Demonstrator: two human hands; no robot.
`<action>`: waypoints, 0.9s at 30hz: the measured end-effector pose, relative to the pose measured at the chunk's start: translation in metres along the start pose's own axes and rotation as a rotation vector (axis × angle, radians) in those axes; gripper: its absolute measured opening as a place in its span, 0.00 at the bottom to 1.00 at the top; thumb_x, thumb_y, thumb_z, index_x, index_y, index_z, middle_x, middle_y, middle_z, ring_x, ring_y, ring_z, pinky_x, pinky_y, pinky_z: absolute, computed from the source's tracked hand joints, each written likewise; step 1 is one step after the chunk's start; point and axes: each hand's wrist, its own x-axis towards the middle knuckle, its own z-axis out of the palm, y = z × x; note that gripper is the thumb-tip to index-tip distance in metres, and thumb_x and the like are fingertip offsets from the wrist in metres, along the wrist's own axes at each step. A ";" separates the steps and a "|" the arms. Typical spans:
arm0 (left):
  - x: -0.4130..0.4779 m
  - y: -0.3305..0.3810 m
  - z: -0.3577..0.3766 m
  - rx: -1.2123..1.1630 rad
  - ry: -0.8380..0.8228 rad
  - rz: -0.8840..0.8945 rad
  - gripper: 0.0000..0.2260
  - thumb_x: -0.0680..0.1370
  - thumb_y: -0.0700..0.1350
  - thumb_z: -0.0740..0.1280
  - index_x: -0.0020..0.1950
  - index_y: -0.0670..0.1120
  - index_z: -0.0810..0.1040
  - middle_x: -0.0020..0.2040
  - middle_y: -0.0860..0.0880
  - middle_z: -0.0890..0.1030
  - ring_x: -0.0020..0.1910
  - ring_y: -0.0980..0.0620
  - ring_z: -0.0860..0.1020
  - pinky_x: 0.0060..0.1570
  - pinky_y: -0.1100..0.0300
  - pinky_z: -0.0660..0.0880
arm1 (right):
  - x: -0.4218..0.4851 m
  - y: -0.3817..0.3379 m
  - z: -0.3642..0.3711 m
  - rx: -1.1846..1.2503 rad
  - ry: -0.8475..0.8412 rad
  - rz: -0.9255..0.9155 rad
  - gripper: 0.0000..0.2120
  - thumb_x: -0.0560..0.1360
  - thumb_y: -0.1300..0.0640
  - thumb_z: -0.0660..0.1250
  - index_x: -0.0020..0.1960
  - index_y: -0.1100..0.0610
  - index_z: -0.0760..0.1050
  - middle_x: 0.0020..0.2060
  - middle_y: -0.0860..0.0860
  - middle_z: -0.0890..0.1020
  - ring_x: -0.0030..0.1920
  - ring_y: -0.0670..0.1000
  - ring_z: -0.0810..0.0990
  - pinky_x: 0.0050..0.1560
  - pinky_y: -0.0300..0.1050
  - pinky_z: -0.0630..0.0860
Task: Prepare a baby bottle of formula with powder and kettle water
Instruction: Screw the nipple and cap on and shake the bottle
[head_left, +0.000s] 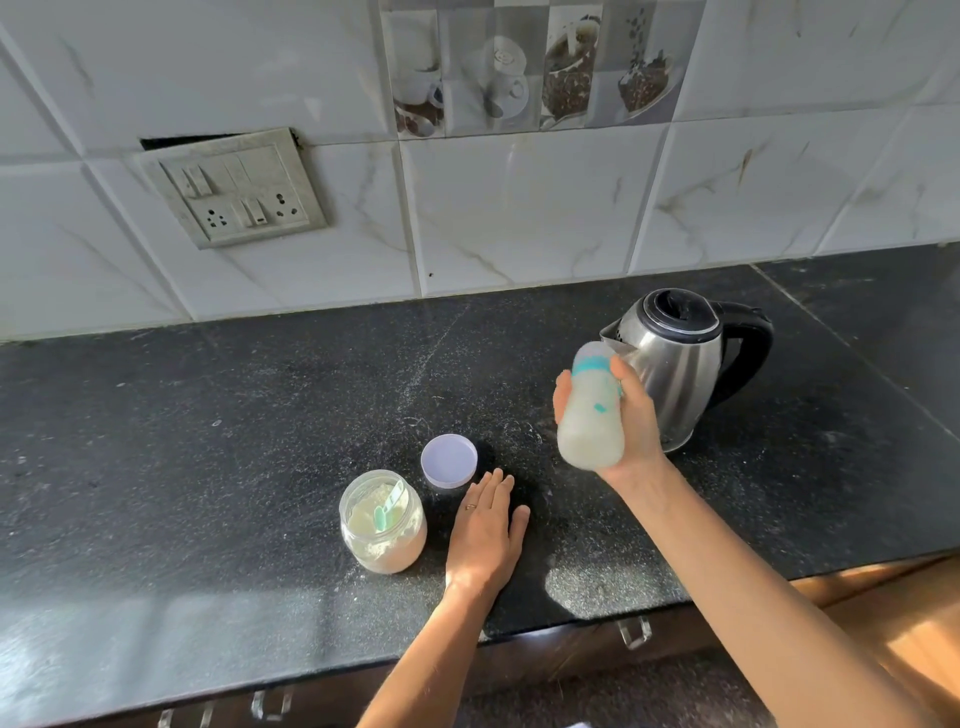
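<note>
While the left hand (485, 535) lay flat on the black counter (208, 441), the right hand (631, 421) gripped the baby bottle (589, 410) above it. Blurred, teal-collared, the bottle held milky formula, in front of the steel kettle (680, 364).

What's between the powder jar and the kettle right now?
Head view: the purple lid lying on the counter, then the bottle held up by the right hand.

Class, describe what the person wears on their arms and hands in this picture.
No sleeves, gloves or watch show on either arm. The left hand wears a thin band ring on one finger; the right hand wears nothing visible.
</note>
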 end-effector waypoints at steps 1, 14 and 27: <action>0.000 0.000 0.000 -0.005 0.001 -0.002 0.28 0.78 0.58 0.46 0.73 0.46 0.66 0.75 0.49 0.64 0.75 0.54 0.57 0.70 0.65 0.41 | -0.002 0.001 -0.002 -0.073 -0.101 0.056 0.25 0.66 0.50 0.74 0.60 0.57 0.73 0.45 0.55 0.77 0.37 0.52 0.80 0.37 0.45 0.81; 0.001 -0.001 0.000 -0.004 0.001 -0.010 0.26 0.80 0.57 0.47 0.73 0.47 0.65 0.75 0.50 0.63 0.75 0.54 0.56 0.71 0.65 0.41 | -0.007 0.005 -0.002 -0.305 -0.026 -0.082 0.24 0.50 0.44 0.83 0.42 0.53 0.86 0.38 0.53 0.82 0.39 0.48 0.82 0.42 0.41 0.81; 0.000 -0.001 0.001 -0.013 0.005 -0.006 0.22 0.82 0.54 0.54 0.74 0.48 0.64 0.76 0.51 0.62 0.75 0.56 0.54 0.70 0.67 0.40 | 0.000 -0.007 -0.002 0.103 -0.045 0.096 0.28 0.69 0.47 0.73 0.62 0.60 0.71 0.48 0.57 0.80 0.39 0.52 0.82 0.40 0.44 0.82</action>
